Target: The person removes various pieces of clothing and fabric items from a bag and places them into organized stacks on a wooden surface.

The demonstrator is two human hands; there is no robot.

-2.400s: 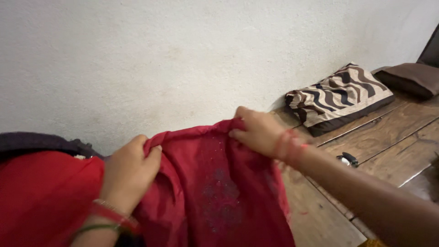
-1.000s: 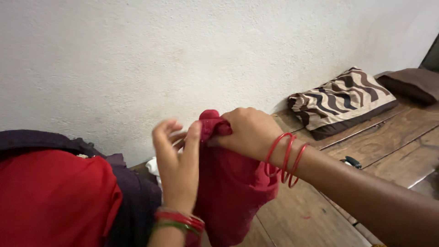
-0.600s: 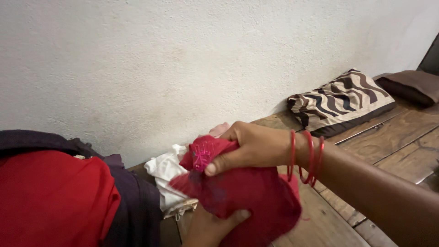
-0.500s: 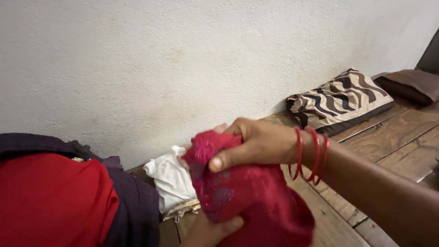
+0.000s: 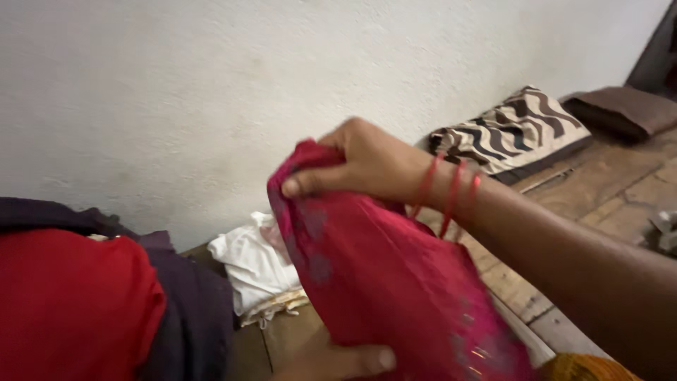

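Note:
My right hand (image 5: 360,164), with red bangles on the wrist, grips the top edge of a dark red embroidered cloth (image 5: 381,275) and holds it up in front of the wall. The cloth hangs down and spreads toward the lower right. My left hand (image 5: 338,361) is low at the bottom edge, under the cloth, its thumb showing and its fingers hidden behind the fabric it holds.
A red and dark purple pile of clothes (image 5: 84,303) lies at the left. A crumpled white garment (image 5: 257,271) sits beside it. A wavy brown-striped cushion (image 5: 515,130) and a brown cushion (image 5: 624,109) rest on the wooden planks (image 5: 613,183) by the white wall.
My right hand has lifted the red cloth higher and the fabric has opened out downward. My left hand stays beneath it. The view has shifted slightly to the right.

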